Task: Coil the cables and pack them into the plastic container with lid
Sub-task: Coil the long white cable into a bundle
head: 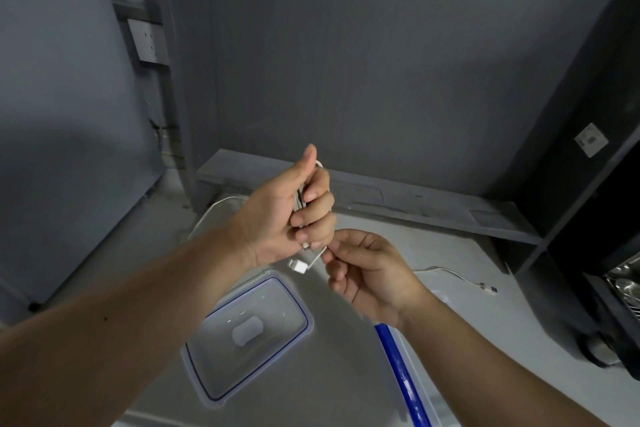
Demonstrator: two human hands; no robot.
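Note:
My left hand (294,212) is raised above the table, fist closed around a folded white cable (300,199). The cable's white plug (298,266) hangs below the fist. My right hand (367,270) pinches the cable's loose end just right of the plug. Below the hands a clear lid with a blue seal (249,333) lies flat on the table. The clear container with a blue rim (403,367) stands to the right, mostly hidden under my right forearm. A second white cable (460,277) lies loose on the table at the right.
A third white cable (211,210) curves on the table behind my left wrist. A low grey shelf (415,208) runs along the dark back wall. Dark shelving with a metal rack (620,291) stands at the right. A wall socket (147,40) sits upper left.

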